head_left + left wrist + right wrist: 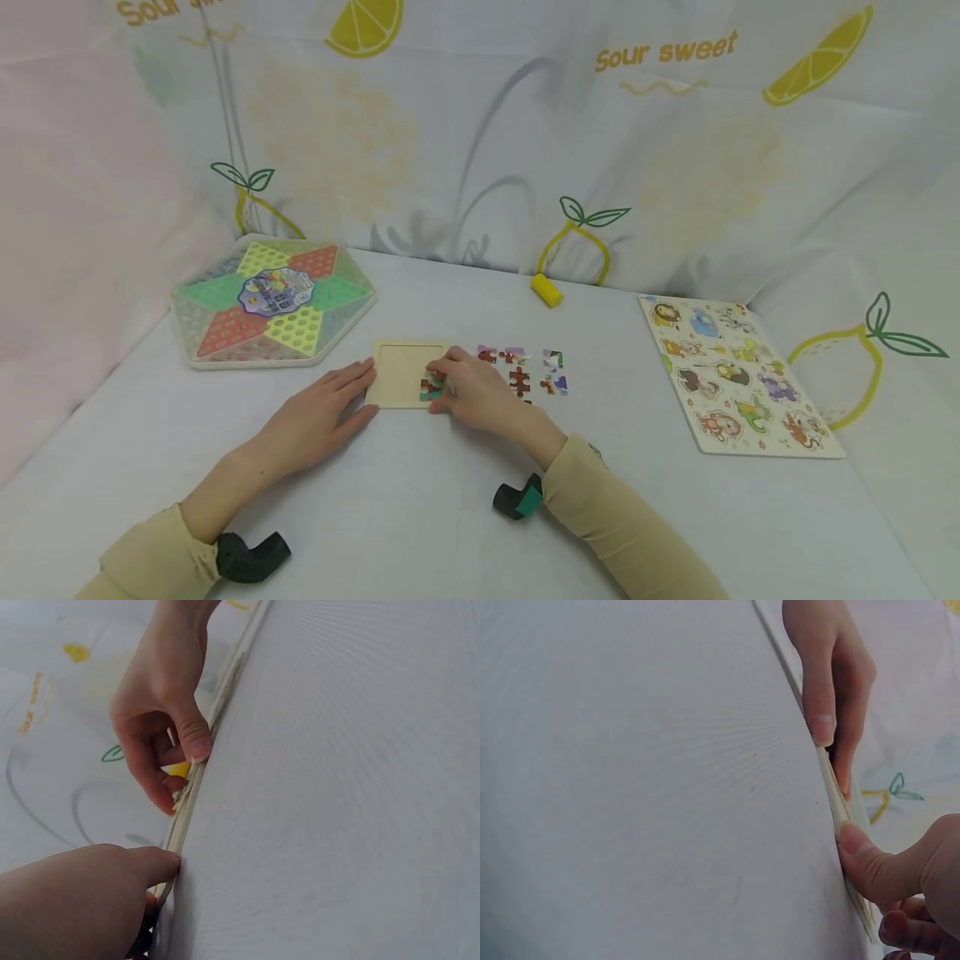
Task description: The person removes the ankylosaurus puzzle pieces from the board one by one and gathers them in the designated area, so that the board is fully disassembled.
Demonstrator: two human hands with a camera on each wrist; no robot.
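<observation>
A square wooden puzzle tray [397, 375] lies flat on the white table, mostly bare inside. My left hand [311, 421] rests at its left edge, fingers fairly straight and thumb by the lower corner. Over the tray's right side, my right hand [480, 392] has curled fingers and pinches a puzzle piece [429, 389] at the lower right inside the tray; the hand partly hides it. In the left wrist view, the right thumb [195, 742] lies along the tray's edge. To the right are several loose jigsaw pieces [519, 382], some hidden by the right hand.
At the back left lies a hexagonal Chinese checkers board [341, 325]. A wooden animal puzzle board [705, 375] is at the right. One yellow cylinder [547, 291] lies near the back curtain [465, 125]. Dark wrist devices [253, 558] sit by both sleeves.
</observation>
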